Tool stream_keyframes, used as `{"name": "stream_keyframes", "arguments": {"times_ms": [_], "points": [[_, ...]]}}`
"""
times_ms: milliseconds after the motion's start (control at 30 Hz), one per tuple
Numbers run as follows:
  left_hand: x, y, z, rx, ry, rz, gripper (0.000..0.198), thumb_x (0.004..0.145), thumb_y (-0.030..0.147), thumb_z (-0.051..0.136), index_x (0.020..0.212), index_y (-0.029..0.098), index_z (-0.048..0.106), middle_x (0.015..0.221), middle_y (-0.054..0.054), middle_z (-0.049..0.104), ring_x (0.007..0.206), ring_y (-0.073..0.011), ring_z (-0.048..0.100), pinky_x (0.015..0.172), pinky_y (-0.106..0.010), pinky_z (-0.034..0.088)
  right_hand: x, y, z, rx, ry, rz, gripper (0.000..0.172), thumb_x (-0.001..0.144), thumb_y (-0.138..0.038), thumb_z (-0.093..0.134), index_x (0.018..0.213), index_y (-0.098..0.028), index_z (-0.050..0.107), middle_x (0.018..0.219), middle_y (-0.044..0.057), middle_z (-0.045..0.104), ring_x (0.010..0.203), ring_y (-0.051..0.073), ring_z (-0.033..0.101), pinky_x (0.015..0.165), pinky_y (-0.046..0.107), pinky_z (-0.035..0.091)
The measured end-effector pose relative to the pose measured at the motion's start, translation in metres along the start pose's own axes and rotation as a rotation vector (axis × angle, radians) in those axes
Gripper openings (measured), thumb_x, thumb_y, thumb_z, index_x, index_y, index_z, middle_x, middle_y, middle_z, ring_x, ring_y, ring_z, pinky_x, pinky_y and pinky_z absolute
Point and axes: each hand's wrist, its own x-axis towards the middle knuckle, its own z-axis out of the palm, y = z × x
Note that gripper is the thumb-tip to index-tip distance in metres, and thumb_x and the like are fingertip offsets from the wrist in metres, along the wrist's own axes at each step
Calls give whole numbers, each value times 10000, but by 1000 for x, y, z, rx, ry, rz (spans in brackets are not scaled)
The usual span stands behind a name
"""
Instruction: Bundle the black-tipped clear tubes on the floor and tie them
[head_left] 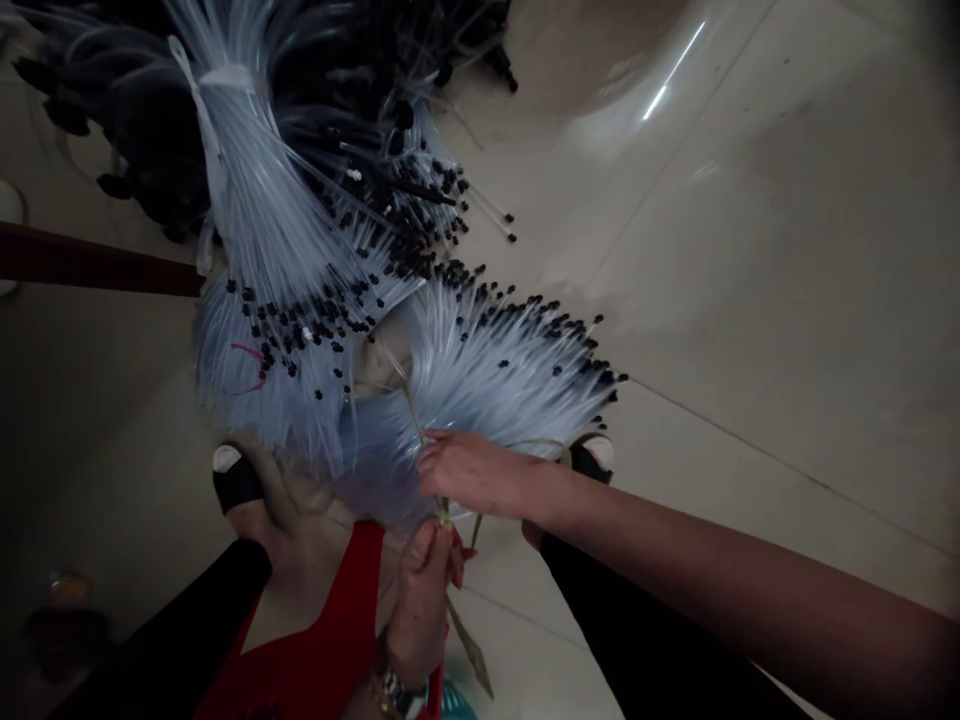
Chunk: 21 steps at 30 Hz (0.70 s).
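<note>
A large bundle of thin, clear plastic tubes (495, 370) with small black tips lies on the floor between my feet. A tan, flat strap (409, 400) runs along its near side. My right hand (476, 475) reaches in from the right over the bundle's near end, fingers bent together on the strap. Just below it, my left hand (431, 555), with a watch at the wrist, is closed around the same strap. The strap's loose end (471, 645) hangs beneath my left hand. The fingertips of both hands are partly hidden.
Another tube bundle (255, 170), bound with a white band, rests at the upper left on a dark heap of black-ended tubes (142, 100). A dark red bar (97, 260) juts in from the left. My shoes (238, 480) flank the tubes on the tiled floor (750, 300).
</note>
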Motion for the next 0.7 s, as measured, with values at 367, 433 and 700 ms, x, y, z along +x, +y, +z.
{"name": "stream_keyframes", "arguments": {"times_ms": [367,433,700], "points": [[2,15,9,123,-7,49,457,746,540,646,568,196,404,524,56,367,534,-93,335,699,-273,444,109,96,-23,163,317,370,53,821,-152,657,773,-131,648,919,81,645,1156,287,491,1015,526,357],[2,15,2,123,-9,47,452,753,545,638,580,197,408,529,57,374,535,-94,333,720,-280,445,102,112,-11,253,397,413,119,883,-248,622,922,-138,646,1027,73,631,1097,241,543,950,468,445],[-5,-36,-42,271,-55,-12,485,770,629,568,601,190,452,540,43,399,558,-106,393,652,-255,393,42,93,32,664,472,544,295,938,-354,553,1134,-135,578,1096,68,601,907,170,611,789,358,536]]}}
